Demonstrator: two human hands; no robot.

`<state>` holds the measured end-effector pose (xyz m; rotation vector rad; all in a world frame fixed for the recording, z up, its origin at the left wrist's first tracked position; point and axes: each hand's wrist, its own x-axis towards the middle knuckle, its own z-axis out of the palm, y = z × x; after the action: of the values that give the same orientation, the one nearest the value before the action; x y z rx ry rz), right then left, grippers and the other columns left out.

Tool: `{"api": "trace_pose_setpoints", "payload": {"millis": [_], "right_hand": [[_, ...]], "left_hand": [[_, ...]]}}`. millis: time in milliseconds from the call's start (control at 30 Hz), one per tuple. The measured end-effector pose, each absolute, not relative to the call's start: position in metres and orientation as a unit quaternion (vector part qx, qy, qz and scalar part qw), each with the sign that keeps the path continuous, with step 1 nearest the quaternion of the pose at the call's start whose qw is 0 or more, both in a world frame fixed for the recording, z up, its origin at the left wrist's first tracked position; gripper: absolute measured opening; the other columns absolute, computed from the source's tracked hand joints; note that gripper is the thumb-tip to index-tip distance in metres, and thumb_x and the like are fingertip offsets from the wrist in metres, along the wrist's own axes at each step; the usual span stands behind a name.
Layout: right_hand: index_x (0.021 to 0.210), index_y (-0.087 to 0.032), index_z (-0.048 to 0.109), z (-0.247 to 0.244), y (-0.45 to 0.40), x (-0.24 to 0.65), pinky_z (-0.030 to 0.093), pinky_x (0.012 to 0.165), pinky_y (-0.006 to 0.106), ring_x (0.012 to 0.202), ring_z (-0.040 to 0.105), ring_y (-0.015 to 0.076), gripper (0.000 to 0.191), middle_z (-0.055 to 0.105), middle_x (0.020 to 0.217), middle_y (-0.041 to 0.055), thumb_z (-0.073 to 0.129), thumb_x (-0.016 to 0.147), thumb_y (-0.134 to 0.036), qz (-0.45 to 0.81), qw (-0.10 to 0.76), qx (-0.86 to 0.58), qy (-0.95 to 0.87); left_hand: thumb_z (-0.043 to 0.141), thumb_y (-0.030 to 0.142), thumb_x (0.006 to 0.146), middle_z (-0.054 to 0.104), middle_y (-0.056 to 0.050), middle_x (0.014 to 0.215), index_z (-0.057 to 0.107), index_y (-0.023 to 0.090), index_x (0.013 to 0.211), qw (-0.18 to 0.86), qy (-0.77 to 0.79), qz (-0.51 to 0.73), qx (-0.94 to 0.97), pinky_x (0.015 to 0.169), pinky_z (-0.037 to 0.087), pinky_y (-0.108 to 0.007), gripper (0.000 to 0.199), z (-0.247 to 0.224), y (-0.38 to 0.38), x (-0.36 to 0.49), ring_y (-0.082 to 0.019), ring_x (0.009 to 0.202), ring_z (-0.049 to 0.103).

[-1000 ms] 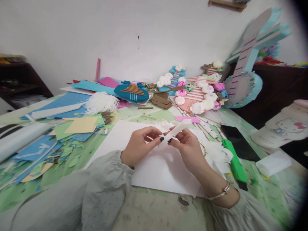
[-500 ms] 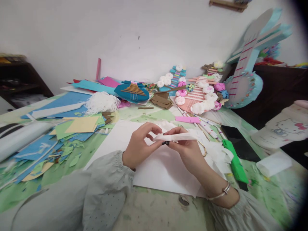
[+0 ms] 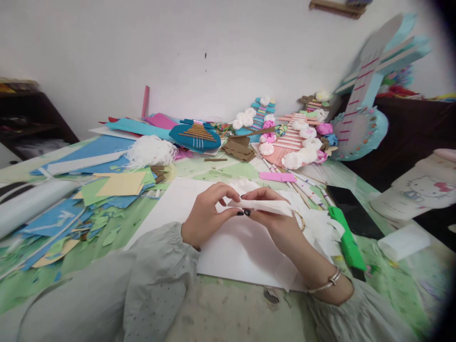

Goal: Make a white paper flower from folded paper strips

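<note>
Many scraps [image 3: 103, 221], green tablecloth [image 3: 89, 256], pale wall [image 3: 178, 57], held white strip [image 3: 269, 206]

White wall [image 3: 160, 57], dark shelf unit [image 3: 53, 114] left, dark cabinet [image 3: 406, 128] right, soft light

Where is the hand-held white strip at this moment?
In the head view, the strip is just right of centre, in the right hand, one end at the left hand, above the white sheet.
</note>
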<state>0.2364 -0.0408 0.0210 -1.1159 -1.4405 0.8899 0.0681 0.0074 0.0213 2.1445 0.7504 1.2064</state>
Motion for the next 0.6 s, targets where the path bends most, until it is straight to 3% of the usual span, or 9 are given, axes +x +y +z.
{"api": "trace_pose_setpoints", "payload": {"millis": [600], "right_hand": [[0.084, -0.018, 0.066, 0.0280, -0.0414, 0.2381, 0.045, 0.058, 0.022, 0.070, 0.059, 0.0126, 0.019, 0.067, 0.082, 0.0007, 0.062, 0.068, -0.011, 0.366, 0.497, -0.476, -0.627]], "left_hand": [[0.062, 0.016, 0.076, 0.063, -0.002, 0.076, 0.062, 0.016, 0.073, 0.282, 0.289, 0.442, 0.801, 0.069, 0.045, -0.027, 0.004, 0.0215, 0.0078, 0.0672, -0.014, 0.075, 0.056]]}}
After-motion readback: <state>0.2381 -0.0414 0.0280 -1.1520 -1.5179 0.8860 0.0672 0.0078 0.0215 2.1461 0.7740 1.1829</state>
